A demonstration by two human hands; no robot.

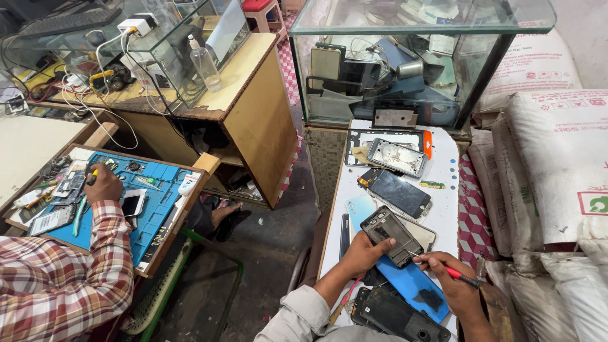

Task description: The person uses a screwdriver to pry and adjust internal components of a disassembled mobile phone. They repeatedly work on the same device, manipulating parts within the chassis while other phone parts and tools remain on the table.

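The opened phone (392, 236) lies on the white table (448, 190), pinned by the left hand (364, 251) with fingers curled on its lower edge, while the right hand (451, 273) pinches a red screwdriver (457, 274) at it. Steady, upright pressure would likely keep the tip seated. The glass case (405, 63) behind holds phone parts.

two glass cases (405, 25) up top, one on each side. one clear bottle (205, 63) on the wooden desk. on the white counter (446, 190) i count one open phone body (396, 235) under the hands, one grey back shell (398, 157), one dark screen panel (399, 193), one blue mat (405, 282), one red-handled screwdriver (457, 273). one blue work mat (155, 190) at the left. white sacks (557, 158) at the right, at least three.
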